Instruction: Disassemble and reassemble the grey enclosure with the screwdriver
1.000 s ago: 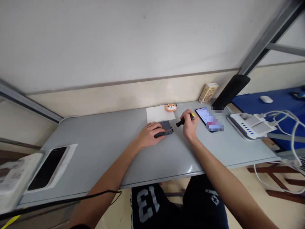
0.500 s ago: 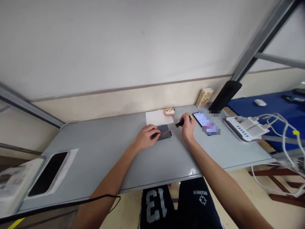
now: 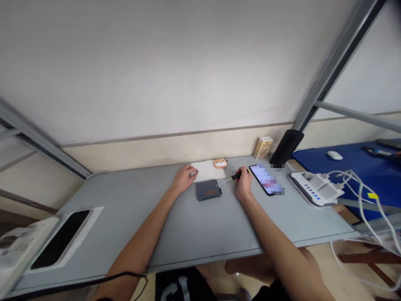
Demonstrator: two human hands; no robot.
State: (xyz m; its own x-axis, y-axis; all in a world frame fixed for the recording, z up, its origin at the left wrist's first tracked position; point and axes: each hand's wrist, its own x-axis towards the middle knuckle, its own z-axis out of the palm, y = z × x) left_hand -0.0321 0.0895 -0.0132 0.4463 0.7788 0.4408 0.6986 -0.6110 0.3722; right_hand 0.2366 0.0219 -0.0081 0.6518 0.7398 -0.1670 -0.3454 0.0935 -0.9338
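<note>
A small dark grey box [image 3: 208,190] with an orange label lies flat on the grey table [image 3: 131,209]. My right hand [image 3: 242,184] is closed round a black and yellow screwdriver [image 3: 234,176], its thin shaft pointing left toward the box's right edge. My left hand [image 3: 184,177] rests just beyond the box's left corner, fingers curled at the edge of a white paper sheet [image 3: 208,169]. What the left fingers pinch, if anything, is hidden.
A small orange animal-face item [image 3: 220,163] sits on the sheet. A lit phone [image 3: 266,180], a small carton [image 3: 263,147], a black stand [image 3: 285,147] and a white charging hub [image 3: 315,190] with cables stand to the right. A dark phone [image 3: 59,238] lies far left.
My left hand has let go of the grey box and moved back to the paper's edge. The box now lies uncovered. The view has tilted upward.
</note>
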